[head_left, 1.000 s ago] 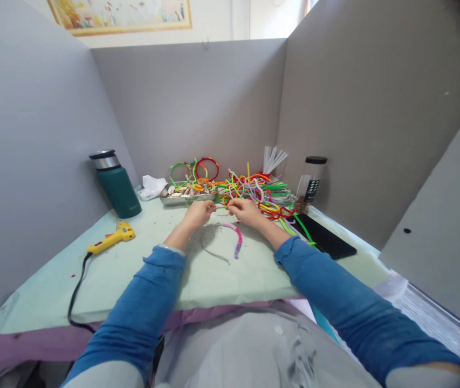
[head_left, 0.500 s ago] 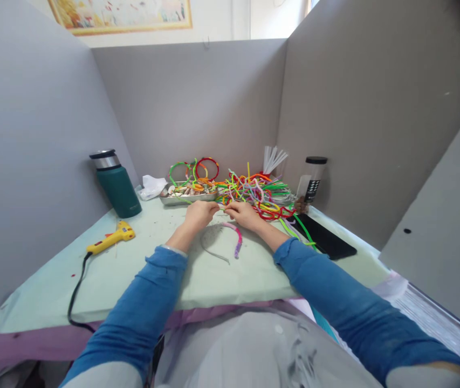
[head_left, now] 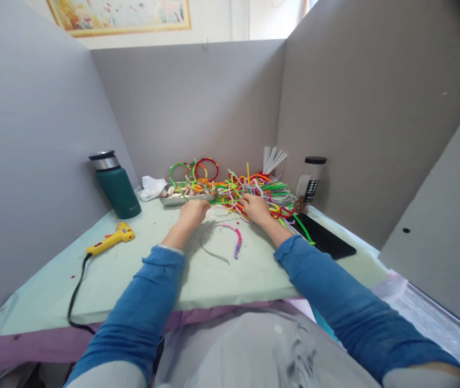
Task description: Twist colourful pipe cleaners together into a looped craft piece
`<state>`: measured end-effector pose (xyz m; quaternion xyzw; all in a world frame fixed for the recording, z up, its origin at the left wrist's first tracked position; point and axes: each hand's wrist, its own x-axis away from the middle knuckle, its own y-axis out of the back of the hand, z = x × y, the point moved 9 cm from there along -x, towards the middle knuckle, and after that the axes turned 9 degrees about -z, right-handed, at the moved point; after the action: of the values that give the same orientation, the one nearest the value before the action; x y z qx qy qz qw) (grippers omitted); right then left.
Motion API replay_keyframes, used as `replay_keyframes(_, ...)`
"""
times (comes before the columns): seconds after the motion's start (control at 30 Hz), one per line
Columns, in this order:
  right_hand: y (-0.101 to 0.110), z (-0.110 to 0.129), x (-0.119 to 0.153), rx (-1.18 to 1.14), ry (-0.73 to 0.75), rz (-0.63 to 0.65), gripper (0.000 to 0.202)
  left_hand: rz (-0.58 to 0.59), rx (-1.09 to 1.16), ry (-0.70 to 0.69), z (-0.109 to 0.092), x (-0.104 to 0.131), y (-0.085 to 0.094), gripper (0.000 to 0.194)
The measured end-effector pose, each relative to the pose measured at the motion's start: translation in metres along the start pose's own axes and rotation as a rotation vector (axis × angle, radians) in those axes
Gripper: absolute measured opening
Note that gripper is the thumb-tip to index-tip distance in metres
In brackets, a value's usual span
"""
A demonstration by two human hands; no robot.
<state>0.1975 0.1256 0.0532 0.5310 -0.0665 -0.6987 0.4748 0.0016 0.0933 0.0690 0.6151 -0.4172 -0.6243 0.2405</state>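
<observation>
A thin green pipe cleaner (head_left: 224, 202) stretches between my two hands, above the middle of the table. My left hand (head_left: 193, 213) is closed on its left part, in front of the metal tray. My right hand (head_left: 255, 208) pinches toward its other end, at the front of the pipe cleaner pile (head_left: 242, 187); the fingertips are partly lost against the colours there. Below and between the hands lies a thin headband (head_left: 238, 241), its right side wrapped in pink and purple and its left side bare grey.
A metal tray (head_left: 172, 201) of shells stands at the back, with colourful rings (head_left: 207, 159) behind it. At left are a green bottle (head_left: 117, 188) and a yellow glue gun (head_left: 110, 240) with its cord. A clear jar (head_left: 311, 180) and black tablet-like slab (head_left: 330, 240) sit at right.
My hands have moved apart, left hand to the left and right hand to the right. More of the green pipe cleaner now shows between them. The headband has stayed put.
</observation>
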Motion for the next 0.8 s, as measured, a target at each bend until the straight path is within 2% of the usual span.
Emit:
replay_keyframes(0.23,0.003,-0.016,-0.004,0.076,-0.087,0.009,0.028,0.040,-0.018,0.051,0.011,-0.003,-0.001,0.034)
replay_keyframes(0.47,0.017,-0.038,-0.008,0.123,-0.225,-0.056,0.029,0.041,-0.079,0.162,0.032,-0.003,0.006,0.033)
replay_keyframes(0.67,0.019,-0.044,-0.008,0.116,-0.275,-0.056,0.029,0.054,0.045,0.137,0.035,-0.010,0.007,0.035)
replay_keyframes(0.8,0.021,-0.051,-0.009,0.118,-0.302,-0.069,0.028,0.044,0.023,0.147,0.041,-0.011,0.009,0.033)
